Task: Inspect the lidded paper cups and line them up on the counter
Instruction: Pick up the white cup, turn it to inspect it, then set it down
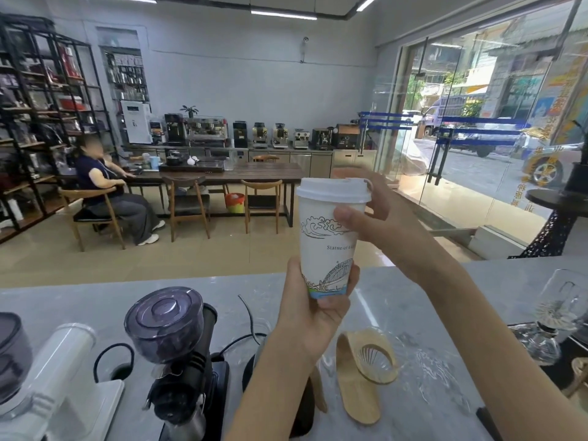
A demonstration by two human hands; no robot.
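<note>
The tall white paper cup with a line-drawn bridge printed near its base (327, 246) is held upright in the air above the pale grey marble counter (95, 300), raised toward eye level — a sensible height for checking print and lid. The left hand (313, 308) is clamped around the cup's bottom, fingers wrapped to bear its weight. The right hand (378, 218) steadies the upper wall, thumb pressed on the front and fingers curled behind the white plastic lid (332, 190); whether those fingers touch the lid rim is hard to tell, since the cup hides them. The lid looks seated evenly. Only 1 cup shows here (no row on the counter yet). Below sit a black coffee grinder with a smoky hopper (171, 354) and a wooden dripper stand (359, 383) — setting down should avoid both.
</note>
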